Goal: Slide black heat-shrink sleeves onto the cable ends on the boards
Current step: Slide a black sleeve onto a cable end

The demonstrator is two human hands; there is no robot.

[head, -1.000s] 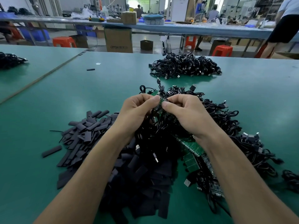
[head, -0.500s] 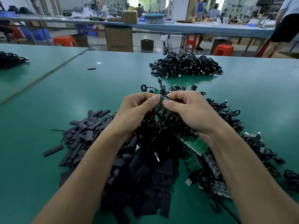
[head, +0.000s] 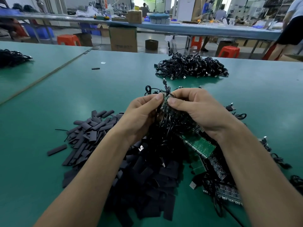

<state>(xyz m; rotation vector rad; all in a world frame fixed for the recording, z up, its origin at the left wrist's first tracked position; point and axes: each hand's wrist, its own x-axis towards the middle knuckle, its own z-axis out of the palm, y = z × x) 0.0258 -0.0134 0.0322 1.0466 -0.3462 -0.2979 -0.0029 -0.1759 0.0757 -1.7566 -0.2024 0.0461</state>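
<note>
together, left hand [head: 141, 115], right hand [head: 200, 110] pinching one green board [head: 164, 102], one sleeve pile [head: 91, 133]

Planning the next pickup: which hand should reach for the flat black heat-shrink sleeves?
Left, probably. The pile of flat black heat-shrink sleeves lies beside the left hand, under its forearm; the right hand, across the green circuit board both pinch, is farther.
</note>
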